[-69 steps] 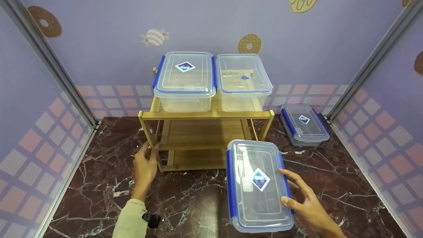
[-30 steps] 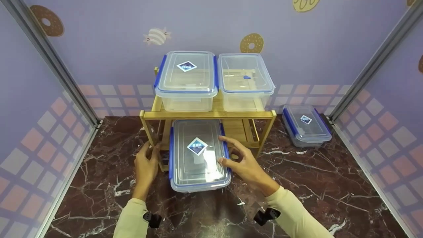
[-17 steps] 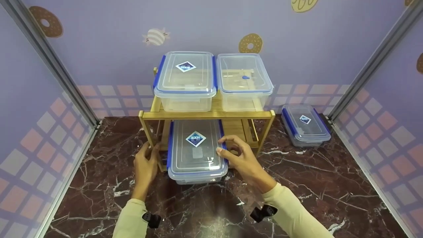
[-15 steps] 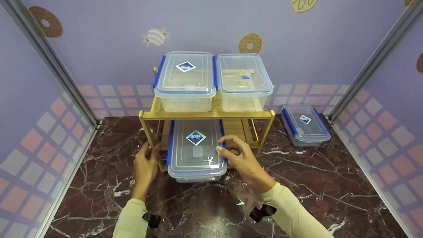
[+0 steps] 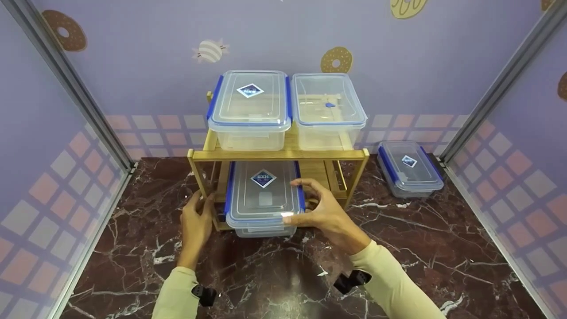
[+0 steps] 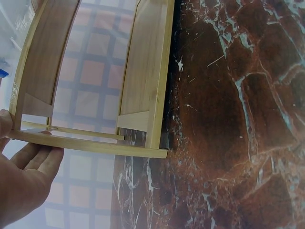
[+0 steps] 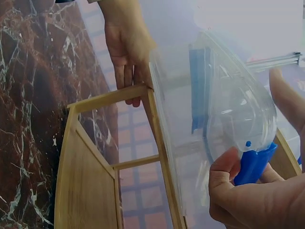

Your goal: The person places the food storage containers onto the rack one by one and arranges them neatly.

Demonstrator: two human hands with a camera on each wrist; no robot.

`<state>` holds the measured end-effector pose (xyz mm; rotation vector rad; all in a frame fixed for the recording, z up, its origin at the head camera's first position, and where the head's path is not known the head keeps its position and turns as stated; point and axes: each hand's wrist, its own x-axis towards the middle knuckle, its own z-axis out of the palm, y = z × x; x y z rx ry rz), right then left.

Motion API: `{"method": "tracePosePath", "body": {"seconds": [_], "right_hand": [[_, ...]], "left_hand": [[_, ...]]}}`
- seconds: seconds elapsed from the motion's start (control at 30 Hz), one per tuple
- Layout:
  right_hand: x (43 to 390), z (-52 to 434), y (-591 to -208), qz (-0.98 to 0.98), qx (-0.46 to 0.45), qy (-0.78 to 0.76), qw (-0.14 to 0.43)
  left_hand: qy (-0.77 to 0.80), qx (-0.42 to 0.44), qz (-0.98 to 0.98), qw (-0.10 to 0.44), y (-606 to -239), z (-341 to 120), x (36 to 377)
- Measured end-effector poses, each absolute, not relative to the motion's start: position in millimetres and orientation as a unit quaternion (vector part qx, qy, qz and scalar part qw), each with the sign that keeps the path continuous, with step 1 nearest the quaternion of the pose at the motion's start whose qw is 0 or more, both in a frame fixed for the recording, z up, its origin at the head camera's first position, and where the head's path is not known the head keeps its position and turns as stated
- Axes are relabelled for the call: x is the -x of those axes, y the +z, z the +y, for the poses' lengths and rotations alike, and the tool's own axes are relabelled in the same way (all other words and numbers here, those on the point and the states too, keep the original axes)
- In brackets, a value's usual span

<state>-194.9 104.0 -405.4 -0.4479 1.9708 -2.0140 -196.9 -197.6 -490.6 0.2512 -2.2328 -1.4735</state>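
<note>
Gripping box edge in right hand, pinching rack post in left hand, with far box right of right hand.

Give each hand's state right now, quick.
Left hand: closed around the front left leg of the wooden rack.
Right hand: holding the clear lidded box by its right side.

Atop the wooden rack, 2 lidded boxes leave barely a slit between them. Below, a jutting box blocks the rack's left half, and the right fingers crowd the gap beside it. A lane of surface parts the rack from the separate box at its right.
</note>
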Motion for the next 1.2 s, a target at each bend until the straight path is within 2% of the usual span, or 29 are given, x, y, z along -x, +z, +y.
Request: {"method": "tracePosePath", "body": {"seconds": [0.13, 0.3, 0.47, 0.6, 0.77, 0.87, 1.03, 1.2], "right_hand": [[195.2, 105.4, -404.9, 0.718, 0.193, -0.658, 0.124], [194.4, 102.1, -407.1, 0.736, 0.190, -0.643, 0.092], [194.5, 97.8, -410.6, 0.751, 0.204, -0.627, 0.033], [192.9, 94.4, -412.2, 0.787, 0.219, -0.574, -0.056], [190.1, 86.9, -416.9, 0.819, 0.251, -0.465, -0.224], [189.9, 80.7, -422.5, 0.800, 0.289, -0.431, -0.302], [190.0, 70.9, -430.6, 0.778, 0.339, -0.377, -0.370], [189.0, 63.1, -437.7, 0.780, 0.355, -0.333, -0.394]], "left_hand": [[-0.534, -0.090, -0.808, 0.232, -490.9, -197.8, 197.1], [-0.542, -0.083, -0.804, 0.231, -492.3, -197.7, 197.3], [-0.545, -0.084, -0.803, 0.227, -493.7, -197.1, 196.6], [-0.548, -0.082, -0.801, 0.225, -492.6, -197.1, 197.8], [-0.546, -0.083, -0.804, 0.222, -489.9, -196.7, 198.0], [-0.549, -0.083, -0.802, 0.222, -489.4, -196.7, 197.8], [-0.547, -0.083, -0.802, 0.224, -490.6, -196.7, 197.9], [-0.542, -0.083, -0.804, 0.231, -491.3, -196.4, 197.7]]}}
